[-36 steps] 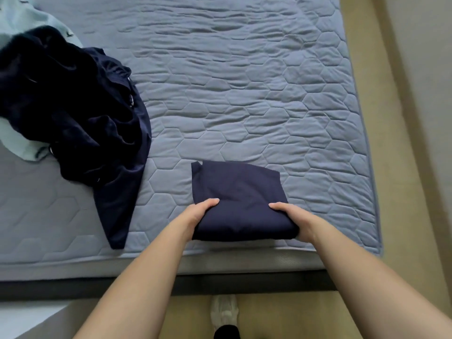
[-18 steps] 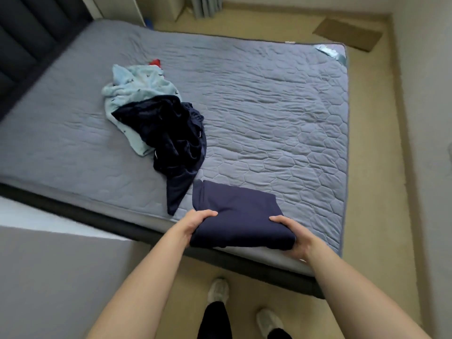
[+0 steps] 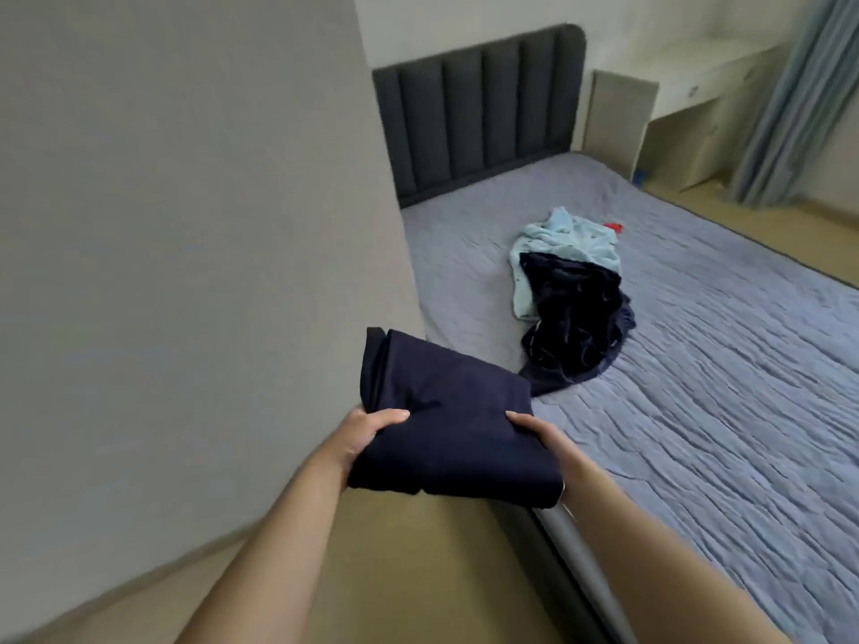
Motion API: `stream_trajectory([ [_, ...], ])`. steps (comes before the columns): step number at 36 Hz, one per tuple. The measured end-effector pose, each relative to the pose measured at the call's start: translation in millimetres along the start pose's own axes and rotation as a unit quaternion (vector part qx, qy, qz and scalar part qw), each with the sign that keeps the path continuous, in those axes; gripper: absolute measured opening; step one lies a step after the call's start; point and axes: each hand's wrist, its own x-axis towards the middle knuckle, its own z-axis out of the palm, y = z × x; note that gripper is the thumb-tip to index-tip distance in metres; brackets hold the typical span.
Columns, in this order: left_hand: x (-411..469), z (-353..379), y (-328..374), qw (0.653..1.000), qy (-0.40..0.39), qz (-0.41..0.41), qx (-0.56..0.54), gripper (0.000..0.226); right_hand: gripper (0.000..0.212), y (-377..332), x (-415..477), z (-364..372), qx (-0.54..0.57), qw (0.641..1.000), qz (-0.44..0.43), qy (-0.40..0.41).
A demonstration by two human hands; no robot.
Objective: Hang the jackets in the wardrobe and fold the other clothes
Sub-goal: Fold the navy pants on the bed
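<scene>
A folded navy garment [image 3: 446, 411] is held in the air beside the bed, over the floor. My left hand [image 3: 367, 434] grips its left edge, thumb on top. My right hand [image 3: 541, 434] grips its right edge, fingers under the cloth. On the mattress [image 3: 697, 411] lies a crumpled pile: a dark navy garment [image 3: 576, 327] on top of a light blue garment [image 3: 567, 239], with a bit of red cloth [image 3: 613, 226] behind them.
A grey wall or panel [image 3: 186, 225] fills the left side, close to my left arm. A dark padded headboard [image 3: 479, 113] stands at the far end of the bed. A pale desk [image 3: 688, 99] and a curtain [image 3: 790, 95] are at the back right.
Both hands have lifted the folded navy garment off the mattress edge and carried it left, clear of the bed. The view has swung left toward the wall and headboard.
</scene>
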Motion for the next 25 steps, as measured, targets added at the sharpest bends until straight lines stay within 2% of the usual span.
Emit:
stream_trajectory([
  [5,-92,-98,-14,0.989,0.113,0.062,-0.076,0.023,0.049,19,8,118,-0.135,0.985,0.012,-0.102],
  [11,-240,-201,-71,0.950,0.237,0.116,-0.168,0.035,0.055,103,-21,264,-0.235,0.932,-0.011,-0.276],
  [14,-323,-245,-113,0.915,0.293,0.139,-0.241,0.044,0.058,165,-51,329,-0.259,0.897,-0.027,-0.358],
  [18,-434,-295,-161,0.849,0.339,0.162,-0.370,0.047,0.059,261,-94,407,-0.268,0.840,0.001,-0.472],
  [21,-513,-326,-185,0.813,0.388,0.201,-0.385,0.039,0.057,335,-128,460,-0.257,0.807,0.048,-0.530],
  [25,-607,-361,-218,0.759,0.484,0.226,-0.373,0.054,0.059,422,-171,524,-0.266,0.781,0.140,-0.547],
])
